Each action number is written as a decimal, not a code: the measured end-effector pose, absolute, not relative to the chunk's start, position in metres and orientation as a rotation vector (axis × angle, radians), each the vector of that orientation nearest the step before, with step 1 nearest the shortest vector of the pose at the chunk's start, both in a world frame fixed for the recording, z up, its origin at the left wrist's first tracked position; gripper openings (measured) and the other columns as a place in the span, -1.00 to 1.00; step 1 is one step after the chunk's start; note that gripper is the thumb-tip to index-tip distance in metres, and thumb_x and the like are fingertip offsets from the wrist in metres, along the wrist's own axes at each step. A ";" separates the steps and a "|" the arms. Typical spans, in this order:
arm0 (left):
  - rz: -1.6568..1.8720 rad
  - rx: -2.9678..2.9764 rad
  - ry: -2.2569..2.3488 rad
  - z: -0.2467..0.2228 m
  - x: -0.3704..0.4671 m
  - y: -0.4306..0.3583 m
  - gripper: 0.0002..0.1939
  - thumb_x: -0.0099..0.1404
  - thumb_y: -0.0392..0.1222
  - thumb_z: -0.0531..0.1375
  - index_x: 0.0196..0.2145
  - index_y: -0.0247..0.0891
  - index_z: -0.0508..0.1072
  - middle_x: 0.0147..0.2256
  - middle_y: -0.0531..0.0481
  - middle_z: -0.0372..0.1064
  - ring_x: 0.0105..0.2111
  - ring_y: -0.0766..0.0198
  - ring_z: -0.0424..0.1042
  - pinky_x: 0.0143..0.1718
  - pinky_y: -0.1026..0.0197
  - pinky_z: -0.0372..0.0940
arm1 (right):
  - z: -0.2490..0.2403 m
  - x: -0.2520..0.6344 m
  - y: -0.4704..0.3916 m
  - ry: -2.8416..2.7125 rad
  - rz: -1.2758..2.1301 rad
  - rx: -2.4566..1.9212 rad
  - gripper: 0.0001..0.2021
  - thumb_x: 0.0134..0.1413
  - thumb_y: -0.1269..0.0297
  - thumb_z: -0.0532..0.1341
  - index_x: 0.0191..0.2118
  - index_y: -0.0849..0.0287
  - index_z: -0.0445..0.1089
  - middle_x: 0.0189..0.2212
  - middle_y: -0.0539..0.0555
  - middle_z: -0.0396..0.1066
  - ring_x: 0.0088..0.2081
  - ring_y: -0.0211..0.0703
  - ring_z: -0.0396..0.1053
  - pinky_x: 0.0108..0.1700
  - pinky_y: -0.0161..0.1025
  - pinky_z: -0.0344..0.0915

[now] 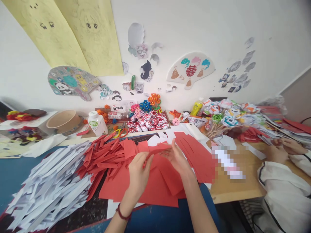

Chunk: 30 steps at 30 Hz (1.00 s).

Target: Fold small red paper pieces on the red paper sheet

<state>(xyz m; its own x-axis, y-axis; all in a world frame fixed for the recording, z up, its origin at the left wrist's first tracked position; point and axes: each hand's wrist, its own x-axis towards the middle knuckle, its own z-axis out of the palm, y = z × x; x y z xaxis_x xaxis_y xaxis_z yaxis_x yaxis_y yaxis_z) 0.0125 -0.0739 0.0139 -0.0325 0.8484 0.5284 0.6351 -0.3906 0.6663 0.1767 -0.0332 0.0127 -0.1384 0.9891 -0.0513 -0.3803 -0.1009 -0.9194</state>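
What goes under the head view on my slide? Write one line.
Left hand pinching a red paper piece, right hand at its other end, beside heaped red strips and white strips.

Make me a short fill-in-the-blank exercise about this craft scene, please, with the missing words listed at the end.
1. The left hand grips paper coloured ____.
2. A bracelet sits on the person's ____ wrist.
3. In the picture, just left of the heap of red strips lies a large pile of strips coloured ____.
4. The fan-shaped picture at left on the wall shows a black-and-white ____.

Missing words: red; left; white; panda.
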 end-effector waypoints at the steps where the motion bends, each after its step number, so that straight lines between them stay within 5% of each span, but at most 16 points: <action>1: 1.397 1.845 1.609 0.014 0.013 -0.073 -0.75 0.34 -0.11 0.12 -0.43 -0.28 0.46 -0.48 0.01 0.40 -0.44 0.31 0.35 -0.38 0.31 0.24 | 0.010 0.177 -0.036 -0.958 1.560 -0.845 -0.39 -0.02 -0.31 0.14 -0.22 0.21 0.50 -0.30 0.18 0.50 -0.29 -0.06 0.47 -0.20 -0.16 0.38; 5: 1.350 1.317 1.448 0.011 0.016 -0.072 -0.65 0.24 0.06 0.20 -0.47 -0.32 0.45 -0.58 0.06 0.34 -0.54 0.35 0.29 -0.51 0.33 0.17 | 0.000 0.170 -0.043 -0.999 1.563 -0.779 -0.48 -0.06 -0.16 0.28 -0.09 0.14 0.44 -0.27 0.14 0.50 -0.32 -0.10 0.46 -0.20 -0.16 0.38; 10: 1.272 1.133 1.308 0.007 0.016 -0.071 -0.63 0.09 0.06 0.31 -0.53 -0.36 0.46 -0.62 0.03 0.37 -0.62 0.36 0.28 -0.56 0.32 0.18 | 0.004 0.162 -0.042 -1.081 1.331 -0.995 -0.71 -0.11 0.07 0.39 -0.42 0.21 0.46 -0.54 0.02 0.45 -0.51 -0.22 0.36 -0.40 -0.28 0.30; 16: 1.246 1.172 1.298 0.007 0.018 -0.067 -0.70 0.07 -0.02 0.31 -0.48 -0.39 0.53 -0.59 -0.03 0.44 -0.62 0.33 0.33 -0.59 0.32 0.21 | 0.020 0.169 -0.043 -1.337 1.147 -1.139 -0.72 -0.05 0.09 0.35 -0.51 0.18 0.38 -0.63 0.00 0.41 -0.51 -0.12 0.42 -0.45 -0.27 0.27; 24: 1.311 1.246 1.667 -0.004 0.026 -0.063 -0.65 0.03 -0.05 0.26 -0.71 -0.31 0.29 -0.74 0.15 0.10 -0.68 0.42 0.11 -0.65 0.35 -0.02 | 0.016 0.155 -0.050 -1.484 0.635 -1.236 -0.77 0.08 0.21 0.26 -0.54 0.16 0.40 -0.60 -0.01 0.40 -0.53 -0.19 0.33 -0.45 -0.28 0.23; 30: 1.339 1.369 1.686 -0.004 0.026 -0.063 -0.58 0.12 -0.06 0.21 -0.73 -0.25 0.13 -0.74 0.19 0.00 -0.68 0.44 0.10 -0.63 0.37 -0.05 | 0.011 0.155 -0.052 -1.422 0.564 -1.261 -0.82 0.10 0.20 0.26 -0.46 0.13 0.45 -0.56 0.03 0.46 -0.51 -0.14 0.41 -0.40 -0.25 0.29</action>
<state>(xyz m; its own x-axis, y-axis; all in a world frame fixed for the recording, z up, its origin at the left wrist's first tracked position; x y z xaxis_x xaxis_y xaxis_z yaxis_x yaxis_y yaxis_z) 0.0257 -0.0631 -0.0041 -0.3035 0.9413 0.1475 0.3569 -0.0312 0.9336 0.1554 -0.0523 0.0106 0.1664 0.8995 0.4041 0.3780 0.3204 -0.8686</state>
